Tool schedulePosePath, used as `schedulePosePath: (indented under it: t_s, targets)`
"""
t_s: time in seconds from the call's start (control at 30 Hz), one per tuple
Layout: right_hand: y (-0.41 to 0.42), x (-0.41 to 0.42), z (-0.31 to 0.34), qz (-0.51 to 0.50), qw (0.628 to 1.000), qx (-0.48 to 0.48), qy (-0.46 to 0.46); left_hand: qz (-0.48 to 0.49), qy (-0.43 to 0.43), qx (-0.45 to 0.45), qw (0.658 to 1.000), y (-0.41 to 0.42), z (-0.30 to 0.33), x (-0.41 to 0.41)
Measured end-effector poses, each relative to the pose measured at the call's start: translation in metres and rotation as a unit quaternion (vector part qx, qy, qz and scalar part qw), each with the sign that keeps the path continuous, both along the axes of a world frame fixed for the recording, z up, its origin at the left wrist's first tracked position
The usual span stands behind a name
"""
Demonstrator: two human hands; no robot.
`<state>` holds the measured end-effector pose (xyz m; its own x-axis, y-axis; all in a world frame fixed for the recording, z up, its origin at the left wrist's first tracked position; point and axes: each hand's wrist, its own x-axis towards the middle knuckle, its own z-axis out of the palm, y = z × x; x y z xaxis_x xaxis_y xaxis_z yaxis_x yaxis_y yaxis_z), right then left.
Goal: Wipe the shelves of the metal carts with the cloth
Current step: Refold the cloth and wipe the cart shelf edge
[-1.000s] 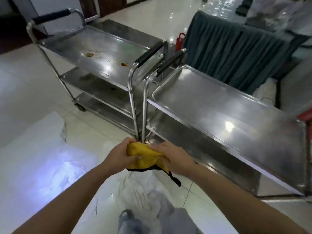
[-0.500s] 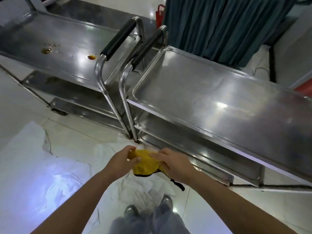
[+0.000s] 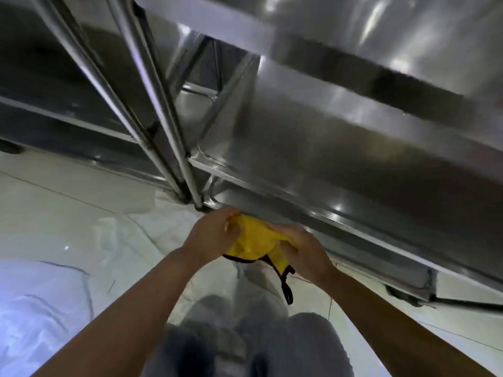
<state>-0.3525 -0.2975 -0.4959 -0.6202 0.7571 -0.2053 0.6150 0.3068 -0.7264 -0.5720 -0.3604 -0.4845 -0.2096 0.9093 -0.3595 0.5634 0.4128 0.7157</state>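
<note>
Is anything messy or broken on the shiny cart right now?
Nothing on the cart looks broken or spilled, though the picture is blurry. Both hands, left hand and right hand, hold a bunched-up yellow cloth near the lowest shelf, and its dark loop dangles loose. Crumpled white sheeting lies on the floor.

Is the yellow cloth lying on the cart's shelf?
No, the yellow cloth is bunched up between the left hand and the right hand, in front of the cart, not lying on a shelf.
</note>
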Motion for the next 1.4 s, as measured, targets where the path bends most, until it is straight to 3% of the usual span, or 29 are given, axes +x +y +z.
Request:
schedulePosePath:
  t_s: [0.17, 0.4, 0.57, 0.67, 0.73, 1.0, 1.1, 1.2, 1.4]
  targets:
    - [0.069, 0.007, -0.131, -0.012, 0.999, -0.034, -0.008, -0.065, 0.044, 0.026, 0.997, 0.069, -0.135, 0.01]
    - [0.102, 0.021, -0.218, -0.081, 0.994, 0.025, -0.065, -0.065, 0.021, 0.099, 0.993, 0.108, -0.23, 0.009]
    - [0.099, 0.023, -0.227, -0.023, 0.95, 0.182, -0.252, -0.124, 0.171, 0.033, 0.977, 0.102, -0.254, -0.006]
    - [0.103, 0.013, -0.238, 0.065, 0.915, 0.281, -0.282, -0.153, 0.27, -0.014, 0.951, 0.113, -0.266, -0.014]
    - [0.107, 0.001, -0.248, 0.085, 0.897, 0.298, -0.316, -0.146, 0.306, -0.04, 0.94, 0.12, -0.276, -0.021]
    - [0.105, 0.01, -0.276, 0.128, 0.893, 0.306, -0.305, -0.145, 0.324, -0.09, 0.931, 0.122, -0.296, -0.027]
    - [0.109, 0.011, -0.282, 0.072, 0.906, 0.292, -0.299, -0.136, 0.331, -0.106, 0.928, 0.125, -0.297, -0.03]
    - [0.112, -0.008, -0.292, 0.014, 0.91, 0.278, -0.307, -0.131, 0.339, -0.103, 0.926, 0.126, -0.297, -0.032]
    - [0.151, -0.081, -0.29, 0.04, 0.906, 0.281, -0.314, -0.144, 0.335, -0.141, 0.92, 0.132, -0.293, -0.03]
